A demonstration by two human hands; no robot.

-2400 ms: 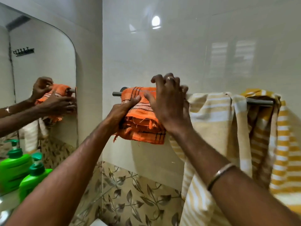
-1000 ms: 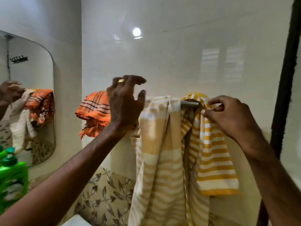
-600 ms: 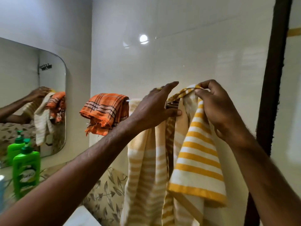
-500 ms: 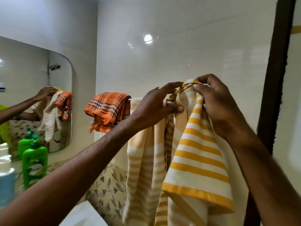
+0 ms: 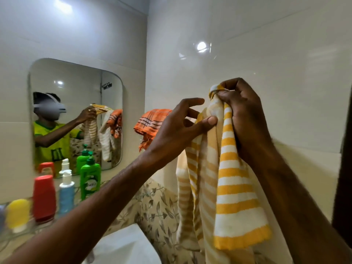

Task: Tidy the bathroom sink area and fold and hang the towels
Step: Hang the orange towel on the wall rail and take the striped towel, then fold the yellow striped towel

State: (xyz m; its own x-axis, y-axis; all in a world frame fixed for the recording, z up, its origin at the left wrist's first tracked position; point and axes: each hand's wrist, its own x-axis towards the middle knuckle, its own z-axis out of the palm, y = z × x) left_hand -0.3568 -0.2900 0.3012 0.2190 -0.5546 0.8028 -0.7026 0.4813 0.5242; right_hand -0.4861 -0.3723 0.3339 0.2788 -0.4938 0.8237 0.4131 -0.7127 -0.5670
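Observation:
A yellow-and-white striped towel (image 5: 234, 189) hangs in front of the white tiled wall. My right hand (image 5: 242, 115) grips its bunched top edge, lifted above where the rail ran. My left hand (image 5: 182, 122) presses a thumb against the towel's left fold, with the other fingers spread. A paler beige striped towel (image 5: 183, 193) hangs just left of it. A folded orange checked towel (image 5: 150, 121) is draped further left. The rail itself is hidden behind my hands and the cloth.
A mirror (image 5: 76, 88) hangs at left over a glass shelf with a green pump bottle (image 5: 90, 180), a red bottle (image 5: 44, 197), a blue spray bottle (image 5: 66, 191) and a yellow bottle (image 5: 18, 212). A white sink (image 5: 125, 246) lies below. A dark door frame (image 5: 344, 178) stands at right.
My right hand has bunched the yellow towel's top and raised it off the rail. My left hand stays by the towel's left fold. The view has swung left, showing more of the mirror and bottles.

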